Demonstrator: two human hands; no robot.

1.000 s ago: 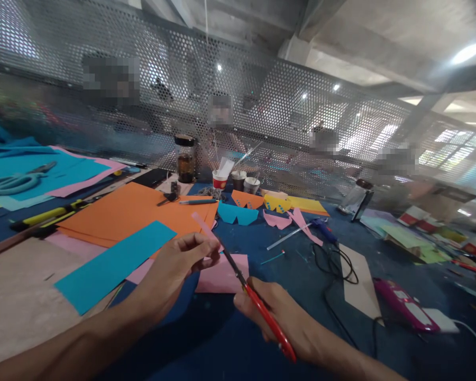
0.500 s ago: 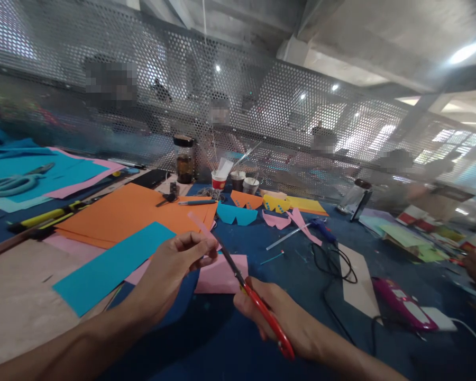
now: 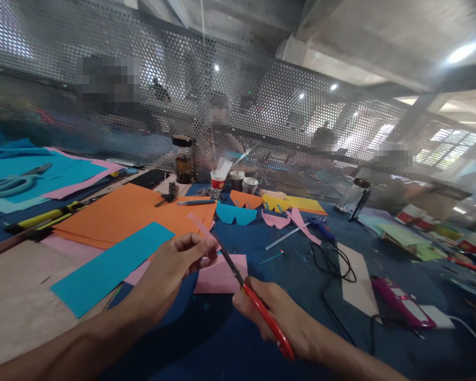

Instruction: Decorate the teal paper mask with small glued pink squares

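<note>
Left hand (image 3: 177, 269) pinches a slim pink strip (image 3: 198, 224), right hand (image 3: 282, 306) grips red-handled scissors (image 3: 259, 306).

At the centre, the scissors (image 3: 256, 302) have red handles (image 3: 272, 328) and dark blades (image 3: 232, 262) — the slim strip (image 3: 199, 225) just above them is pale pink. Left of them, the long paper (image 3: 113, 270) is bright blue, the big sheets (image 3: 138, 214) orange. Mid-frame, an orange cutout (image 3: 246, 199) and a yellow cutout (image 3: 275, 202) are blue-dotted — a blue cutout (image 3: 237, 213) and a pink cutout (image 3: 275, 218) look plain.

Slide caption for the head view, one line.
Left hand pinches a pink strip while right hand holds red-handled scissors.
</note>
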